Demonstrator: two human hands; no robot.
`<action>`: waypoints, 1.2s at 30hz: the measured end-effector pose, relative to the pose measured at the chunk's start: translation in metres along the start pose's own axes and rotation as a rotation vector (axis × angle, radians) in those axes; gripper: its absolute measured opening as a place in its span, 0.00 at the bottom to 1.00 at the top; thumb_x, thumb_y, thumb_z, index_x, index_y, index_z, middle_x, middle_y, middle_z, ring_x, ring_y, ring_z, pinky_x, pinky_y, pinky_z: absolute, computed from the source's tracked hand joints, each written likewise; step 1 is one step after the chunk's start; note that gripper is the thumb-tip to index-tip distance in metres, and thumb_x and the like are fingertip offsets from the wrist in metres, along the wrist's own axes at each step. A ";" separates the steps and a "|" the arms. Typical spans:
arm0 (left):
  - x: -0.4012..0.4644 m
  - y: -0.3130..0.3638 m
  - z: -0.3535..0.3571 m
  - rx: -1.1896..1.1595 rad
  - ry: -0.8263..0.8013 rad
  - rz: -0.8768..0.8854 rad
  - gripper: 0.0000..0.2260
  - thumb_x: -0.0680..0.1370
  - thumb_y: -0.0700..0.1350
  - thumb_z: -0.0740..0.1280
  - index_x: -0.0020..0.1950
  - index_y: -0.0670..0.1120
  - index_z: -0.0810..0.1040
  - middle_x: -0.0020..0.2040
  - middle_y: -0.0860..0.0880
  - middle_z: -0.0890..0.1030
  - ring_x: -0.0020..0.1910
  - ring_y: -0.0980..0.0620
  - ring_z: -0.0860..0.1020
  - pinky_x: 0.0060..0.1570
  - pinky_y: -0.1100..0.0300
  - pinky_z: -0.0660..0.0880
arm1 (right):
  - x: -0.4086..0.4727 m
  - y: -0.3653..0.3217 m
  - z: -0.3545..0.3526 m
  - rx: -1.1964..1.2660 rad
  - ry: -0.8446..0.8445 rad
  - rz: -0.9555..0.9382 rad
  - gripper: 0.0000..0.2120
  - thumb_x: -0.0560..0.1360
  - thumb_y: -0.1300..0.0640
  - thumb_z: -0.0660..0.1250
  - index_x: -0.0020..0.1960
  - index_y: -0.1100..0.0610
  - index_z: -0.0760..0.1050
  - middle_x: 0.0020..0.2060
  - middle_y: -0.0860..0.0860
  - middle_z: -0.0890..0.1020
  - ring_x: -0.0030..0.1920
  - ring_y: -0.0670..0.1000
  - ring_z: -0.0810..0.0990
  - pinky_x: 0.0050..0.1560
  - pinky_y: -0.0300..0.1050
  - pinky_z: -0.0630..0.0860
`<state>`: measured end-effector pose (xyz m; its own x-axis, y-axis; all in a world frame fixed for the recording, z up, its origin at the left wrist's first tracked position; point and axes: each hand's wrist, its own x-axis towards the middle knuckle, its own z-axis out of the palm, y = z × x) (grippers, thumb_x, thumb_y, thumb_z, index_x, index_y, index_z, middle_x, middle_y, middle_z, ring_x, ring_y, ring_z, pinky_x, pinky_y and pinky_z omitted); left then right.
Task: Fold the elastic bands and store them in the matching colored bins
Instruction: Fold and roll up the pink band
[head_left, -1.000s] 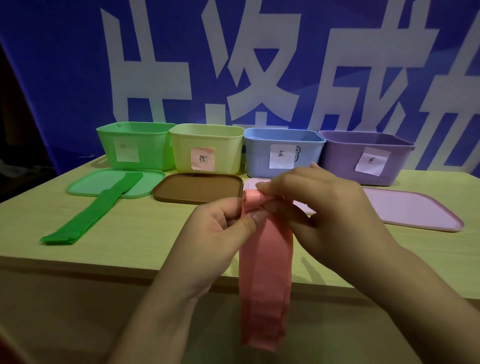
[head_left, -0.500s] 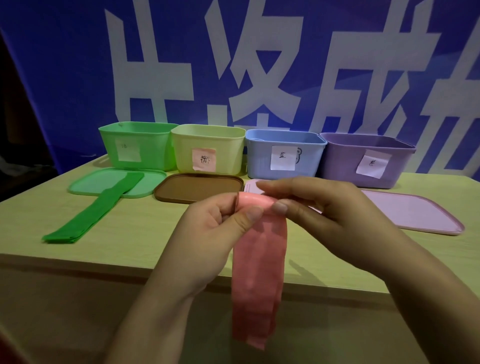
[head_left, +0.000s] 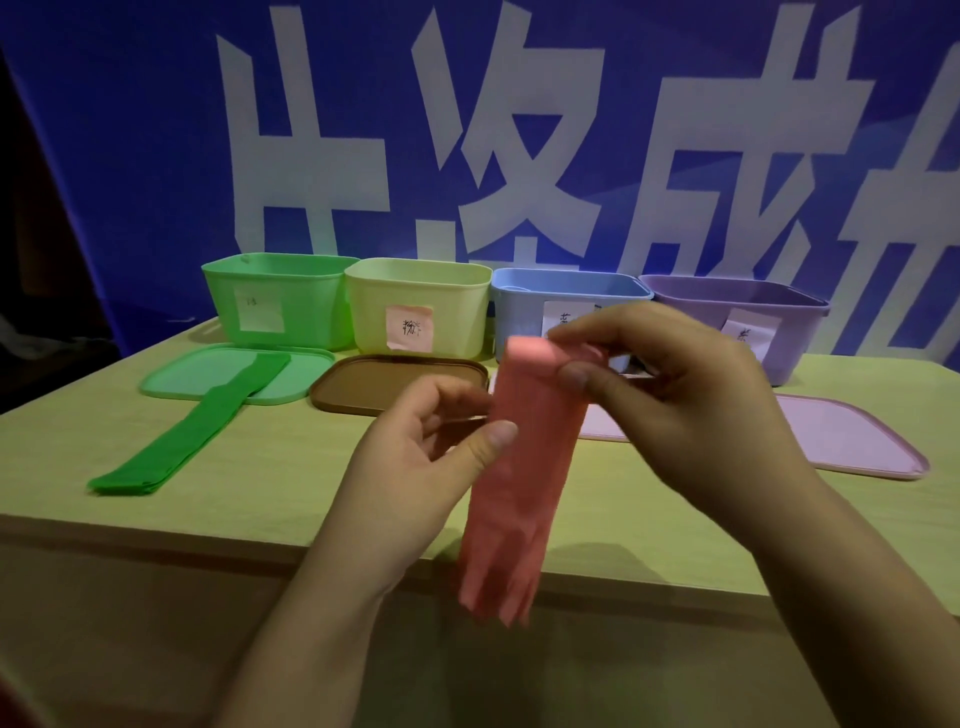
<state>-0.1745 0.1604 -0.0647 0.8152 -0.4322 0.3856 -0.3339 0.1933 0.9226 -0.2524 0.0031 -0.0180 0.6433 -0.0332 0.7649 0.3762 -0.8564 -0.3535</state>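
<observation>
A pink elastic band (head_left: 519, 493) hangs doubled over above the table's front edge. My right hand (head_left: 675, 395) pinches its folded top between thumb and fingers. Lower down, my left hand (head_left: 415, 462) has its thumb on the front of the band's left edge, and its curled fingers reach behind the band. A green elastic band (head_left: 187, 436) lies flat on the table at the left, its far end on the green lid (head_left: 171, 382). Along the back stand the green bin (head_left: 280, 301), the yellow-green bin (head_left: 447, 312) with a pink label, the blue bin (head_left: 519, 312) and the purple bin (head_left: 800, 338).
A brown lid (head_left: 384, 389) lies in front of the yellow-green bin, and a pink lid (head_left: 852, 441) in front of the purple bin. The wooden table (head_left: 260, 499) ends just below my hands. A blue banner with white characters hangs behind the bins.
My right hand has lifted the band's folded top up and to the right. My left hand has left the top and slid lower along the band's left edge.
</observation>
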 end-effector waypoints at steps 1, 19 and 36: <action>0.000 -0.002 0.001 0.032 0.016 0.005 0.09 0.67 0.45 0.72 0.46 0.51 0.79 0.45 0.54 0.84 0.48 0.55 0.82 0.51 0.58 0.78 | 0.002 0.001 -0.001 -0.005 0.027 0.003 0.11 0.73 0.57 0.69 0.52 0.45 0.74 0.44 0.35 0.75 0.49 0.34 0.74 0.49 0.26 0.71; -0.008 -0.005 0.010 0.351 0.123 0.245 0.06 0.72 0.43 0.72 0.36 0.53 0.78 0.45 0.59 0.77 0.45 0.61 0.77 0.44 0.71 0.71 | 0.007 0.008 -0.003 -0.095 0.144 -0.061 0.12 0.73 0.55 0.65 0.55 0.54 0.78 0.46 0.40 0.75 0.46 0.34 0.72 0.47 0.21 0.68; -0.006 -0.004 0.018 0.096 0.155 -0.074 0.06 0.73 0.43 0.71 0.46 0.51 0.77 0.38 0.49 0.85 0.39 0.50 0.84 0.47 0.44 0.79 | 0.009 0.002 -0.010 0.142 0.083 -0.014 0.10 0.72 0.46 0.62 0.53 0.38 0.72 0.49 0.35 0.78 0.54 0.43 0.78 0.51 0.45 0.79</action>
<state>-0.1865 0.1462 -0.0708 0.8998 -0.3003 0.3165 -0.3077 0.0775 0.9483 -0.2525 -0.0039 -0.0061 0.5820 -0.0693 0.8102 0.4792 -0.7758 -0.4106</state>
